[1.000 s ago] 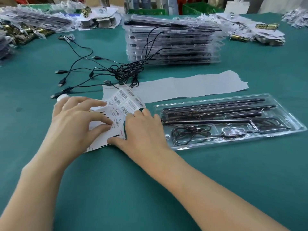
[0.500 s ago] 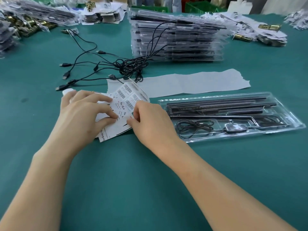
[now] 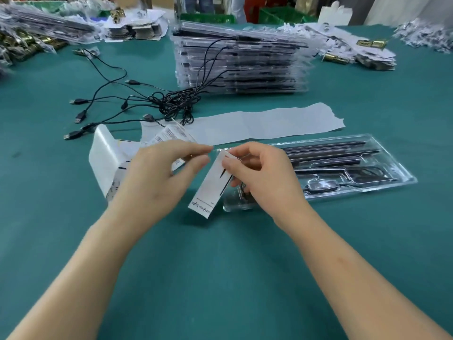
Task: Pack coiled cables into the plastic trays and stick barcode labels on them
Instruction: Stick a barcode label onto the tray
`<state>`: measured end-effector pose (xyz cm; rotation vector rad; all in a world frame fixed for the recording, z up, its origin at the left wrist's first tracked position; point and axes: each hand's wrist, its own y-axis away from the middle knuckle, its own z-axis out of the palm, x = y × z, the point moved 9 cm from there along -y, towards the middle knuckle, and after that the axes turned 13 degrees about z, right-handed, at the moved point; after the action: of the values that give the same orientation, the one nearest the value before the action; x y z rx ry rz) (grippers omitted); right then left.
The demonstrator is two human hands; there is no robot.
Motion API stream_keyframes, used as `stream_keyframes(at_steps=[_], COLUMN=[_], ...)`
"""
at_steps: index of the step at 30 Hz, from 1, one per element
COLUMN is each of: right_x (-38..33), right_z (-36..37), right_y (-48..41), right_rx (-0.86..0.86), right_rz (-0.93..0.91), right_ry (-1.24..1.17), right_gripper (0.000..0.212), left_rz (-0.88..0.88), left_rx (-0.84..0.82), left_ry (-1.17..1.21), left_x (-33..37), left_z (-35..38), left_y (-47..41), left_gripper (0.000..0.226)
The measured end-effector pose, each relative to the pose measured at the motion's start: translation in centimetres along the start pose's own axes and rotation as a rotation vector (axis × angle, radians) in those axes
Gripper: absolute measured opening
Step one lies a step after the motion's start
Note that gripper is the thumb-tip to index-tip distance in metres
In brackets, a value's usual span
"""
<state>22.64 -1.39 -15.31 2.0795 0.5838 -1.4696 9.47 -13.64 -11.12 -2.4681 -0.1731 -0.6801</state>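
Currently | bench (image 3: 220, 266): plastic tray (image 3: 402, 177) lies just right of both hands | label sheet (image 3: 105, 163) curls up beneath left hand (image 3: 159, 182), whose grip I cannot tell | right hand (image 3: 264, 177) grip pinches printed label (image 3: 210, 190) by its top | risk: the dangling label could fold, stick to a finger, or land crooked on the tray.

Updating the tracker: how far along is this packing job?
Done: the near clear plastic tray holds black bars and a coiled cable. In hand: the right hand pinches a white printed label, not yet stuck. Left: black USB cables trail uncoiled from the stacked clear trays.
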Motion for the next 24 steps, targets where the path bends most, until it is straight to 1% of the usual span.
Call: stream_keyframes(at_steps=[1,3,5,8,11,12,13,15,17,19,20,23,24], right_x=[0.0,-0.2,-0.3,0.7,2.7,3.3,3.8,4.6,5.1,5.2,5.0,5.2,5.5], right_z=[-0.6,-2.0,-3.5,-5.3,-5.4,-5.3,-5.3,-6.0,-6.8,-7.1,-7.2,-8.1,-8.7], right_y=[0.2,0.5,0.8,1.7,3.8,4.5,5.0,5.4,5.4,5.3,5.2,5.1,5.2], right_rx=[0.005,0.035,0.055,0.022,-0.147,-0.196,-0.206,-0.116,-0.001,0.061,0.076,0.161,0.203], right_rz=[-0.003,-0.004,0.022,0.111,0.199,0.215,0.218,0.203,0.182,0.162,0.153,0.148,0.156], right_ry=[-0.007,-0.034,-0.092,-0.18,-0.267,-0.339,-0.417,-0.553,-0.661,-0.715,-0.71,-0.596,-0.576], right_gripper=[0.004,0.011,0.018,0.03,0.047,0.047,0.04,0.023,0.013,0.007,0.007,0.015,0.017], left_rz=[-0.063,-0.138,-0.204,-0.345,-0.486,-0.521,-0.542,-0.513,-0.387,-0.229,-0.166,0.048,0.121], left_rx=[-0.034,-0.089,-0.063,0.104,0.269,0.314,0.333,0.277,0.18,0.102,0.065,-0.04,-0.086], left_ry=[0.131,0.311,0.459,0.757,1.062,1.113,1.123,0.996,0.798,0.617,0.529,0.269,0.178], left_x=[0.3,0.9,1.4,1.5,2.0,2.1,2.1,2.5,3.2,4.2,4.6,5.5,5.6], left_z=[1.4,3.6,4.6,5.8,7.7,8.4,9.0,9.8,9.9,9.4,9.1,8.5,8.4], left_y=[-0.3,-0.9,-1.5,-1.6,-0.5,-0.1,0.3,0.7,0.5,0.0,-0.3,-0.6,-0.5], left_gripper=[0.019,0.021,0.018,0.014,0.01,0.009,0.008,0.011,0.017,0.026,0.028,0.025,0.03])
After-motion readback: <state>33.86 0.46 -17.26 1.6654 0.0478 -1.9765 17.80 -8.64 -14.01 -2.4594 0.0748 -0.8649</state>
